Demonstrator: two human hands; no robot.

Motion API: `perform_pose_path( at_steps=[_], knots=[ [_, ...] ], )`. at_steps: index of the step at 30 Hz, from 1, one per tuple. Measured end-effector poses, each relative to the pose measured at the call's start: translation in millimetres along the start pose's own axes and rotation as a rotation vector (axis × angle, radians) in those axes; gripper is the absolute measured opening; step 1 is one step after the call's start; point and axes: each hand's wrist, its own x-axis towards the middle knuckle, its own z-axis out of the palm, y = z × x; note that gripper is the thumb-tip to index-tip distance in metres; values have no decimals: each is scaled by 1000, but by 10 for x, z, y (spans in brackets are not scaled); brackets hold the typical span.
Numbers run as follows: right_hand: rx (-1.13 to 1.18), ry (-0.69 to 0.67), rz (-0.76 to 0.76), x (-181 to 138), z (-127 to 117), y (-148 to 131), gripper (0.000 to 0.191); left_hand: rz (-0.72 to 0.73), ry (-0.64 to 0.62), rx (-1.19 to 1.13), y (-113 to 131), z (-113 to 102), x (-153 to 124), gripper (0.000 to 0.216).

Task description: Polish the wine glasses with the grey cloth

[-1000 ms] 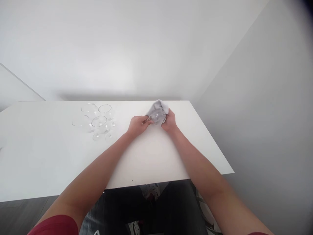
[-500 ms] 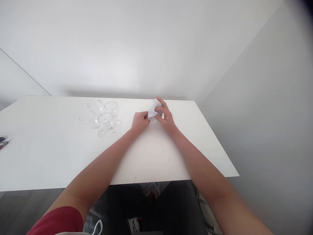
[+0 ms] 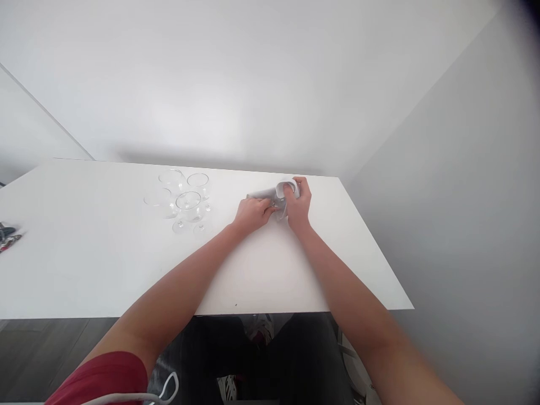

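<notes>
Toward the back of the table, a clear stemmed glass (image 3: 280, 209) lies tilted between my hands. A white cloth or paper (image 3: 262, 193) is wrapped about its upper side and rim; I cannot tell which material it is. My right hand (image 3: 298, 203) curls round the white wrap at the rim, the thumb reaching into the opening. My left hand (image 3: 253, 214) is closed at the glass's lower end, by the stem, with the fingertips partly hidden. Several more stemmed glasses (image 3: 189, 207) stand upright in a group left of my left hand.
The white table (image 3: 105, 253) runs up close to a pale wall (image 3: 253, 84), with a grey wall (image 3: 442, 214) at the right. Small dark and red items (image 3: 8, 239) lie at the table's far left. A white cord (image 3: 164, 391) hangs near my left sleeve.
Both hands have shifted slightly right. My right hand has turned, so the wrapped rim now faces me and the clear bowl shows. Part of the white wrap now extends left above my left hand.
</notes>
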Motion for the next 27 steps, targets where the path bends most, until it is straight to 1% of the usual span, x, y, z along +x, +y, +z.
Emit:
perform_pose_path(
  at_steps=[2,5,7,9,12,15,19,22,25,27],
  knots=[
    [152,-56,103,37,-12,9,24,-13,19,-21,-4,0,-2,46],
    [355,-128,254,56,1,-28,40,-39,6,-139,17,7,-6,44],
    [436,-175,303,39,27,-78,48,-62,-7,-252,44,11,-8,45],
    [476,-236,304,11,57,-119,53,-97,-15,-363,72,6,-11,46],
    [463,-307,302,-28,97,-112,58,-165,-28,-491,96,-16,-15,46],
    [402,-331,294,-49,123,-11,61,-227,20,-540,90,-37,-14,51],
    [318,-334,251,-45,118,165,54,-248,58,-500,46,-35,1,54],
    [248,-368,245,-18,93,256,50,-312,55,-430,26,-33,10,52],
    [274,-422,288,20,64,293,49,-393,71,-434,27,-55,5,47],
    [321,-455,321,39,44,297,49,-457,127,-445,21,-77,-1,47]
  ],
)
